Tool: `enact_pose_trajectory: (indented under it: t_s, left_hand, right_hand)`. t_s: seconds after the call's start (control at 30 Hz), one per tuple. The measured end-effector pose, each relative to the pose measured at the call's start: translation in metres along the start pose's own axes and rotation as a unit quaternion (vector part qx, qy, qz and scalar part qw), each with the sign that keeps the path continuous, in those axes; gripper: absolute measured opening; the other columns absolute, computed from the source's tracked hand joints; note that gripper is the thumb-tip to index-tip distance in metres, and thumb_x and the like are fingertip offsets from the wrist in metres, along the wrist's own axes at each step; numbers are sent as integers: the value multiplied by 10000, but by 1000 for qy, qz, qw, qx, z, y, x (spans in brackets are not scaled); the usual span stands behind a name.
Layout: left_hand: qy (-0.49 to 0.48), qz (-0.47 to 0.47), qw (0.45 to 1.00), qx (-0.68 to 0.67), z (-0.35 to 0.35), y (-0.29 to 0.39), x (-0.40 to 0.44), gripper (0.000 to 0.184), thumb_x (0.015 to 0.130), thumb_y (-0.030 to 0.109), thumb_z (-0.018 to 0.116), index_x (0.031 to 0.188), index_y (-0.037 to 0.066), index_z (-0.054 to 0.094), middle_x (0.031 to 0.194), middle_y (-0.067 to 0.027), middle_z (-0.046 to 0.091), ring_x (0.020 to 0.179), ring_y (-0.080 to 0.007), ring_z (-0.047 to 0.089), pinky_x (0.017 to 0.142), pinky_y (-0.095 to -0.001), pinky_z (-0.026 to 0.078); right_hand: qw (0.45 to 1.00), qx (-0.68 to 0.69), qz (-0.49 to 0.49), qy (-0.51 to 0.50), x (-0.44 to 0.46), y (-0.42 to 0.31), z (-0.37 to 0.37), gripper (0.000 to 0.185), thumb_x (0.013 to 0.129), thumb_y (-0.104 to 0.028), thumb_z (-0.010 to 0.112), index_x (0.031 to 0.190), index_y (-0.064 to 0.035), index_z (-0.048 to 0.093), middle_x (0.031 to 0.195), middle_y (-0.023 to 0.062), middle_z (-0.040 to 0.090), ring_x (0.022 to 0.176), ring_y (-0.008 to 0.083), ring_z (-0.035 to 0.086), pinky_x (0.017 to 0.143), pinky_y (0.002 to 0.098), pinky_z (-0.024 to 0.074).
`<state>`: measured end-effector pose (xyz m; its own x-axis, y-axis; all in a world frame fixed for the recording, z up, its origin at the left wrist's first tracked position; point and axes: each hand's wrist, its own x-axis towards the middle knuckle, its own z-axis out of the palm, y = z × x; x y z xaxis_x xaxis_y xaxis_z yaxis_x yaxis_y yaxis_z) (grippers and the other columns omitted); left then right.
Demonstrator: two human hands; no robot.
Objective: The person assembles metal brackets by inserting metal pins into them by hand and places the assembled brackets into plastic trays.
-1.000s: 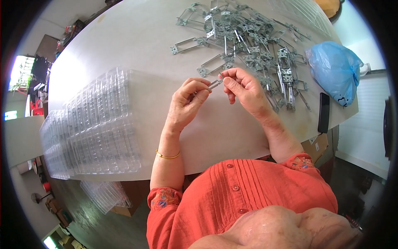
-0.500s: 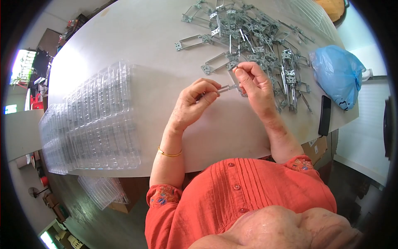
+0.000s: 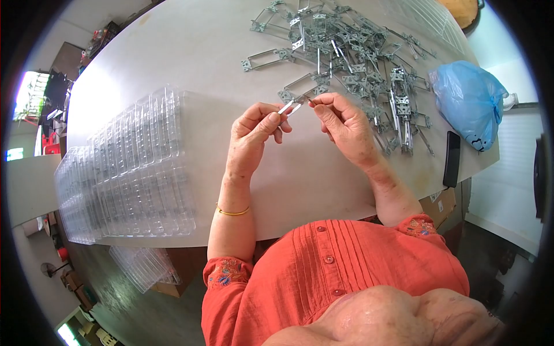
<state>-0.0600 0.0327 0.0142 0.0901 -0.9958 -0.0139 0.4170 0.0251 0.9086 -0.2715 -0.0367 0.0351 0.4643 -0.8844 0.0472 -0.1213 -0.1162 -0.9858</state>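
Observation:
My left hand (image 3: 254,135) is closed around a slim metal bracket (image 3: 293,106) with two parallel bars, tilted up to the right. At the bracket's far end, my right hand (image 3: 346,127) has thumb and forefinger pinched together. A tiny dark piece seems to show at those fingertips, too small to name. Just beyond both hands lies a heap of similar metal brackets (image 3: 360,75), tangled on the table. One loose bracket (image 3: 303,86) of the heap lies right behind the held one.
Clear plastic trays (image 3: 138,155) with rows of compartments cover the left of the table (image 3: 225,213). On the right are a tied blue plastic bag (image 3: 470,104) and a black phone (image 3: 452,158). More clear plastic (image 3: 427,23) lies at the back right. A cardboard box (image 3: 440,207) stands below the edge.
My left hand has turned upward, tilting the bracket more steeply. My right hand has come left and slightly down, bringing its pinched fingertips to the bracket's end.

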Motion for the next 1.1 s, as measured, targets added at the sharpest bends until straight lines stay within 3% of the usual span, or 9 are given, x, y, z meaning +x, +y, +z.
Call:
enact_pose_trajectory:
  t_s: [0.2, 0.4, 0.6, 0.67, 0.77, 0.87, 1.1]
  left_hand:
    - [-13, 29, 998, 53, 1, -1, 0, 162, 1032, 113, 623, 1062, -29, 694, 1103, -124, 718, 859, -150, 654, 692, -265, 503]
    - [-31, 6, 996, 88, 7, 4, -3, 172, 1017, 101, 643, 1094, -37, 709, 1052, -116, 704, 815, -121, 617, 703, -253, 491]
    - [-53, 21, 994, 95, 6, 5, -3, 122, 1007, 87, 651, 1019, -14, 718, 1076, -125, 705, 820, -118, 621, 710, -257, 495]
    - [-64, 19, 993, 99, 5, 6, -3, 110, 1003, 83, 655, 989, -9, 714, 1090, -130, 703, 832, -121, 628, 713, -259, 496]
    - [-89, -4, 991, 96, 4, 7, -4, 99, 1018, 108, 649, 984, 24, 689, 1112, -56, 702, 913, -104, 638, 745, -257, 493]
    - [-80, -6, 993, 90, 7, 8, -5, 101, 993, 81, 661, 949, 3, 709, 1149, -131, 709, 875, -126, 637, 720, -268, 498]
    - [-145, -25, 982, 119, 6, 12, -7, 109, 990, 99, 653, 946, 21, 714, 1164, -107, 719, 887, -124, 645, 718, -268, 494]
  right_hand:
    - [999, 14, 49, -16, -2, -6, -1, 212, 1080, -242, 596, 1205, -85, 665, 774, -55, 553, 649, 19, 488, 529, 192, 393]
    - [986, 124, 105, -35, 2, -10, -4, 292, 1102, -269, 545, 1252, -26, 608, 760, -20, 575, 597, 38, 501, 513, 213, 425]
    - [921, 316, 204, -105, 7, -11, -14, 317, 1101, -297, 542, 1207, -7, 612, 715, -6, 567, 530, 56, 483, 478, 217, 421]
    - [920, 310, 205, -123, 7, -9, -16, 322, 1104, -310, 530, 1176, -7, 613, 725, 7, 591, 547, 62, 514, 490, 209, 434]
    - [929, 281, 199, -138, 7, -9, -21, 294, 1094, -296, 543, 1133, -15, 619, 735, 14, 609, 567, 65, 539, 503, 212, 442]
    - [947, 223, 187, -138, 9, -13, -25, 241, 1068, -263, 575, 1087, -29, 632, 752, 11, 618, 597, 66, 552, 518, 225, 443]
    - [988, 83, 81, -107, 10, -5, -28, 146, 1054, -229, 601, 1023, -91, 636, 910, -23, 638, 670, 41, 546, 545, 194, 428]
